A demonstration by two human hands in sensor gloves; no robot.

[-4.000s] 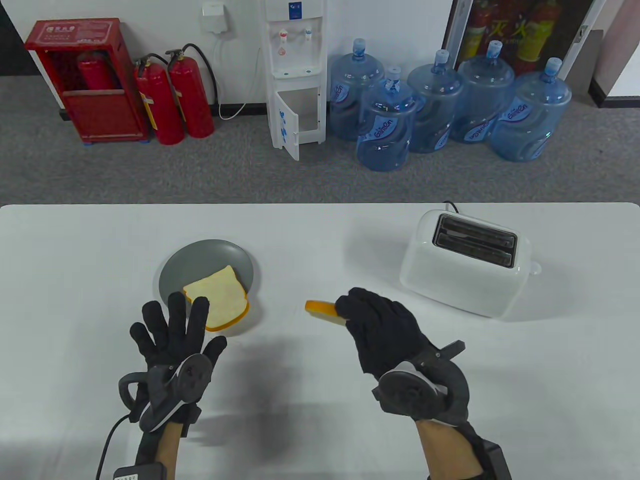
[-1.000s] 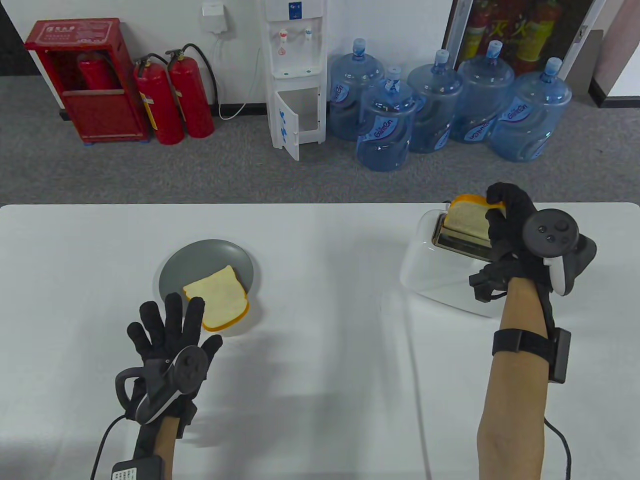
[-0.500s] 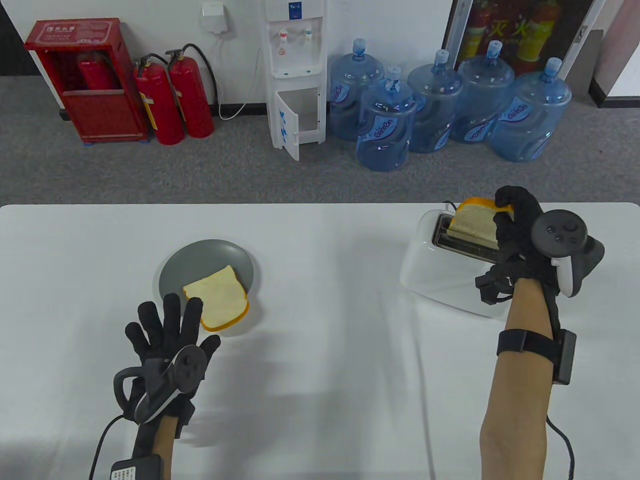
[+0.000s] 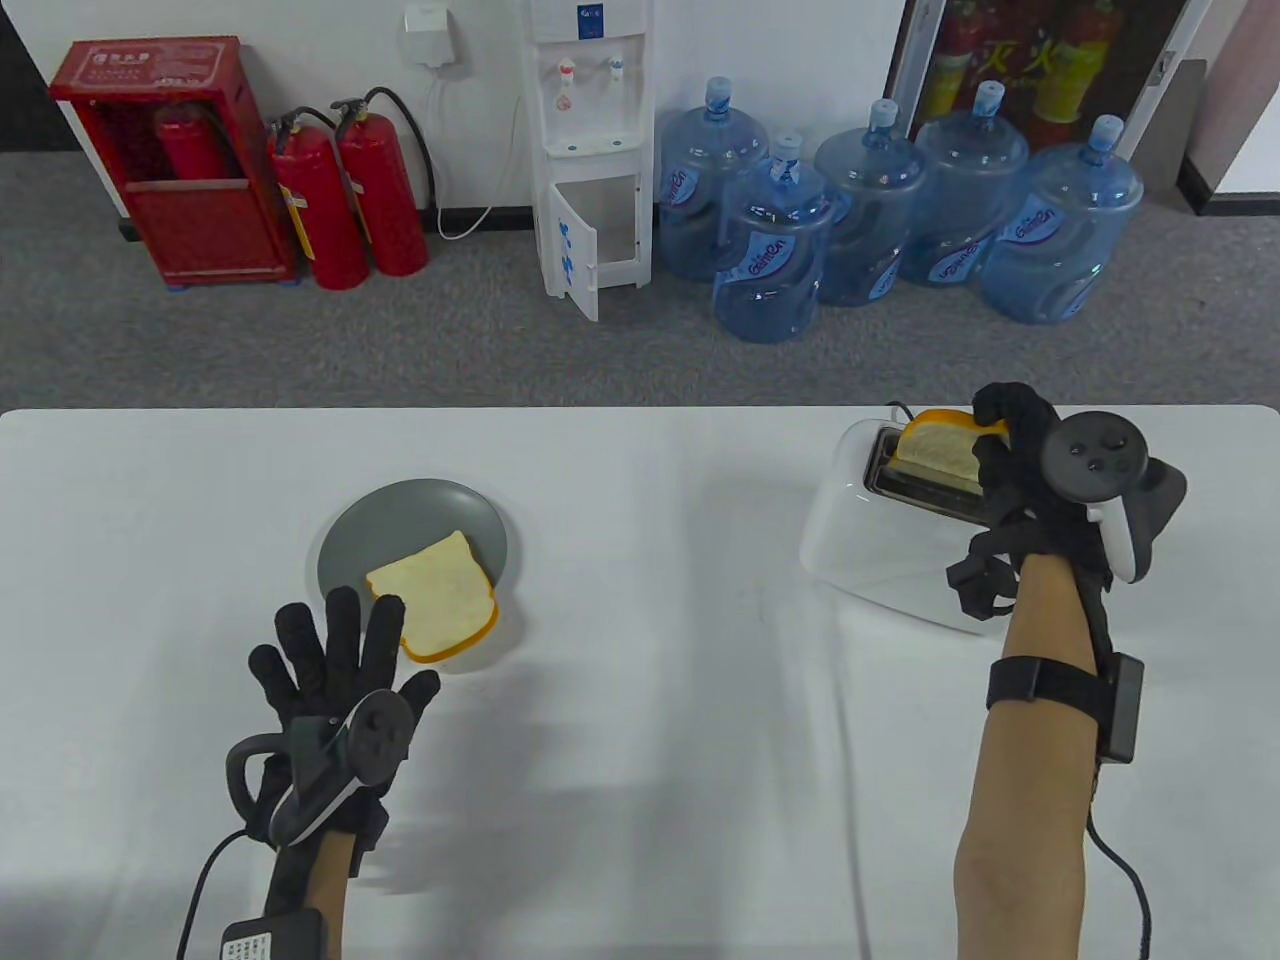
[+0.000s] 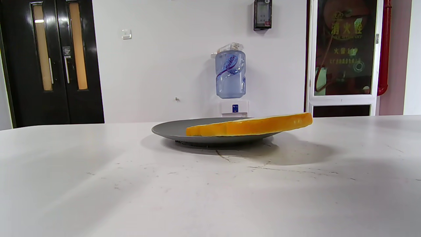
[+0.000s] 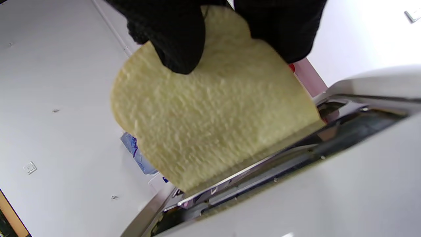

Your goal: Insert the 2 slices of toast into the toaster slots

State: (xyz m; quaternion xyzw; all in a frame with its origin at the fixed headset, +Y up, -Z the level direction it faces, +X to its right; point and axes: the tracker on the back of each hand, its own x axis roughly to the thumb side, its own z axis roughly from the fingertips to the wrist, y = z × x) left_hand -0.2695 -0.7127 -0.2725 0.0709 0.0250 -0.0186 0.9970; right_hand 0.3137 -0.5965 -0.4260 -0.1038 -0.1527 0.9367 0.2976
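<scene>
My right hand (image 4: 1005, 440) pinches one toast slice (image 4: 938, 445) by its top edge, and the slice stands upright with its lower part sunk into a slot of the white toaster (image 4: 880, 540) at the table's right. In the right wrist view the fingertips (image 6: 177, 42) grip the slice (image 6: 213, 121) as it sits in the toaster slot (image 6: 263, 168). The second slice (image 4: 440, 595) lies flat on a grey plate (image 4: 400, 510), overhanging its near rim. My left hand (image 4: 335, 650) rests flat with spread fingers just in front of it. The left wrist view shows that slice (image 5: 250, 124) on the plate (image 5: 174, 129).
The white table (image 4: 640, 760) stretches between plate and toaster. Behind its far edge on the floor stand several blue water bottles (image 4: 880, 210), a water dispenser (image 4: 590, 150) and red fire extinguishers (image 4: 345, 200).
My right hand carried the toast from mid-table to the toaster and has lowered it further into the slot over the last second. The left hand barely moved.
</scene>
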